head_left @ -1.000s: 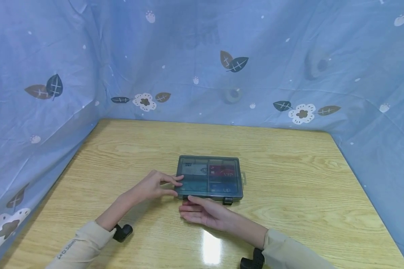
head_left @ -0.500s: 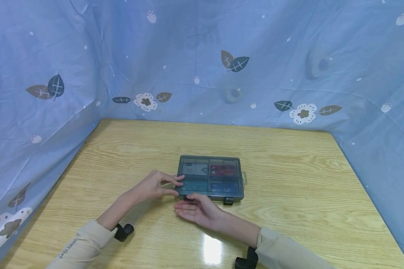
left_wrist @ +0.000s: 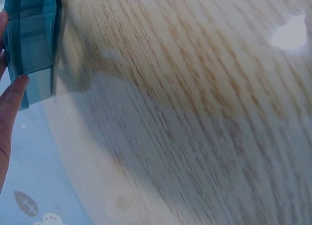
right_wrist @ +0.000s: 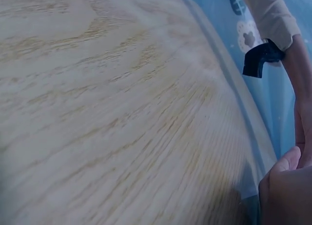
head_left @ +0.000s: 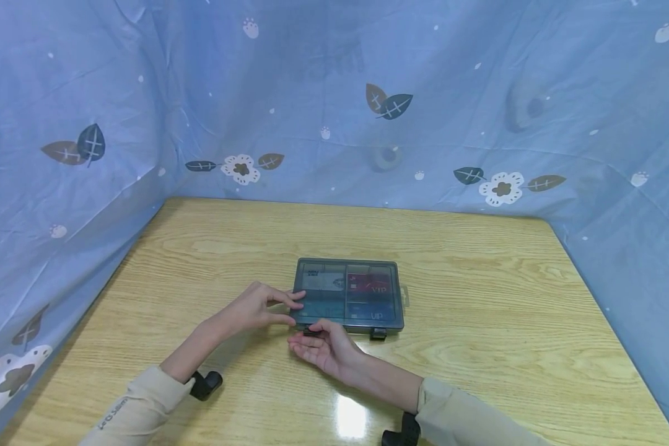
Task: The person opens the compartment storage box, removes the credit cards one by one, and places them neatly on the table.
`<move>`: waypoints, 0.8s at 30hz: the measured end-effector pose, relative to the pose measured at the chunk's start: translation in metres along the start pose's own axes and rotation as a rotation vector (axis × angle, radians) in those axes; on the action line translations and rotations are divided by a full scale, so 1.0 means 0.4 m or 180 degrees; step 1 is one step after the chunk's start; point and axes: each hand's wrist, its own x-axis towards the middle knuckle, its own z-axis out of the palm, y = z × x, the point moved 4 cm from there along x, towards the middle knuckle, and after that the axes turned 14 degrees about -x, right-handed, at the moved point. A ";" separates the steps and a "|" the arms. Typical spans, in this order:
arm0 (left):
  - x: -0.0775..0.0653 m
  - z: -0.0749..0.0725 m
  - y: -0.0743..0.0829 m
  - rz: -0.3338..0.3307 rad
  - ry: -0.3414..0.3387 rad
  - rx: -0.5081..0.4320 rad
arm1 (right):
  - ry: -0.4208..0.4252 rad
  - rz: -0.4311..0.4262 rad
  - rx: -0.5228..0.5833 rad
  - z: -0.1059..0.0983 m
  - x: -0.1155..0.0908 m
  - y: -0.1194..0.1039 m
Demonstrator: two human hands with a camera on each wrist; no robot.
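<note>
A flat storage box (head_left: 370, 297) of smoky see-through plastic lies on the table with its lid down. Through the lid show a red card (head_left: 368, 283) and a blue card (head_left: 372, 311) marked VIP, a pale card (head_left: 324, 281), and a teal area. My left hand (head_left: 256, 305) grips the box's left end, fingertips on the lid and thumb at the front corner. My right hand (head_left: 331, 353) is at the front edge, palm turned up, thumb tip at the left latch (head_left: 309, 332) and fingers extended below. A second black latch (head_left: 378, 334) sticks out farther right.
The wood-grain table (head_left: 479, 310) extends around the box, with a bright reflection (head_left: 350, 416) near its front. A blue patterned cloth (head_left: 312, 93) hangs behind and at both sides. Each wrist wears a black camera mount (head_left: 205, 385).
My right hand and forearm have shifted slightly left along the box's front edge, the thumb staying near the left latch. My left hand and the box keep their places.
</note>
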 end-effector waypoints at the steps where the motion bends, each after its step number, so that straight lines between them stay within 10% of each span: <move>1: 0.001 0.000 0.001 0.0004 0.0002 0.0006 | 0.0007 0.0007 -0.0004 0.001 0.000 -0.001; 16: 0.005 0.003 -0.001 0.0071 0.0005 0.0120 | -0.0170 0.0159 -0.0263 -0.020 -0.028 -0.001; 24: -0.003 0.005 -0.005 0.0052 0.0031 0.0184 | -0.0241 0.0042 -0.1176 -0.082 -0.075 0.005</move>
